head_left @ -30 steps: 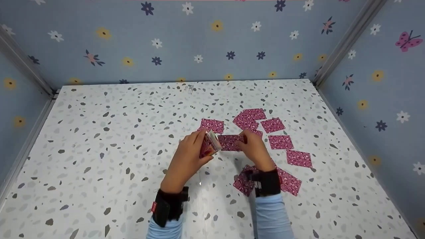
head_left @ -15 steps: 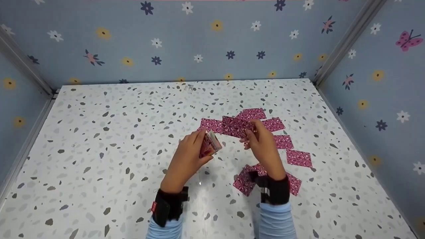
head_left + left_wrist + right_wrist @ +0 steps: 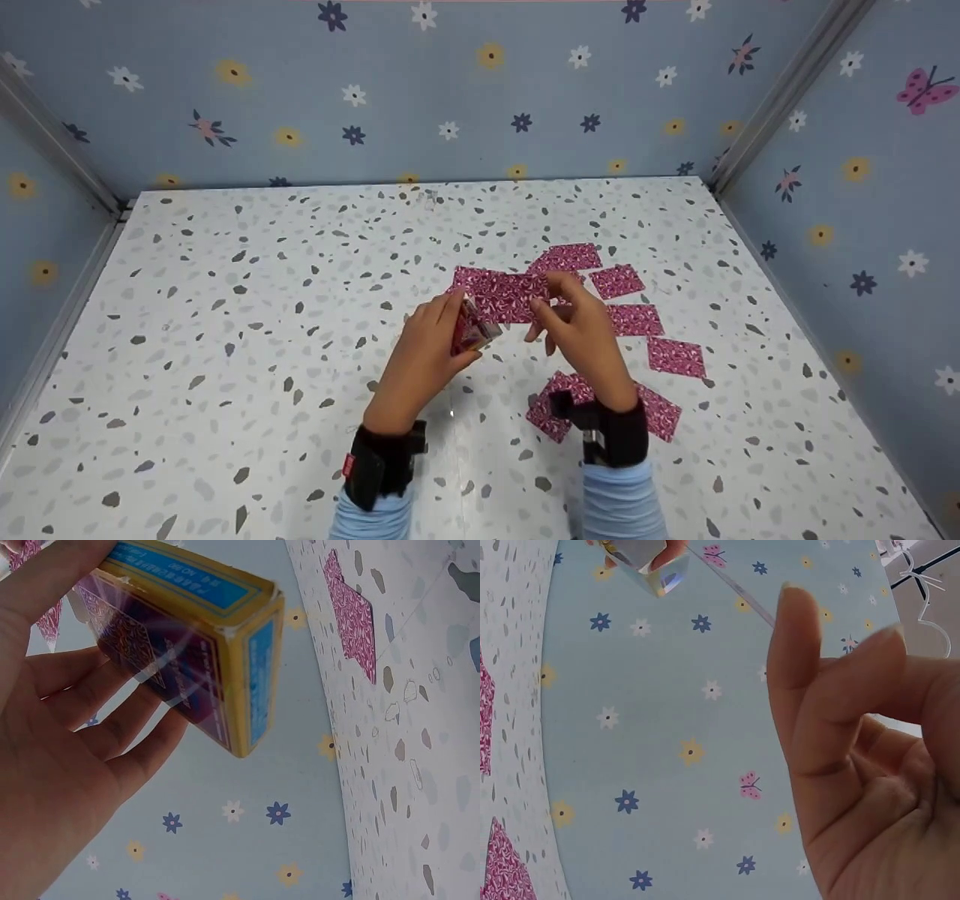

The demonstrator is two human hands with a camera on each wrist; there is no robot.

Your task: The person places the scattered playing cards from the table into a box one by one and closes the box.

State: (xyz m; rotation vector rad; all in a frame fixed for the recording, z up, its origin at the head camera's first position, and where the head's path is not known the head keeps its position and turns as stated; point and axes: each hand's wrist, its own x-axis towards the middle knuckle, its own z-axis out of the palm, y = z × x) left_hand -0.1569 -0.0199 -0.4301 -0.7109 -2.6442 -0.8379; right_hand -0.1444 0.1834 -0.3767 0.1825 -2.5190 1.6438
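My left hand point(image 3: 427, 349) grips a small card box point(image 3: 474, 330). In the left wrist view the box point(image 3: 172, 652) has yellow edges, blue side panels and a dark printed face, with fingers under it and the thumb above. My right hand point(image 3: 589, 337) pinches one playing card point(image 3: 510, 300) by its right end, its magenta patterned back facing up. The card's left end reaches over the box's top end in the head view. Seen from the right wrist, the card point(image 3: 731, 585) is a thin edge between the fingertips and the box point(image 3: 649, 559).
Several playing cards with the same magenta back lie about the speckled white table point(image 3: 262, 337): one point(image 3: 617, 281) at the right, another point(image 3: 676, 358) further right, and an overlapping group point(image 3: 660, 412) under the right wrist. Blue flowered panels point(image 3: 480, 90) enclose the table.
The right hand first lifts the card up and to the right, away from the box, then brings it back left over the box's end. The left hand stays in place.
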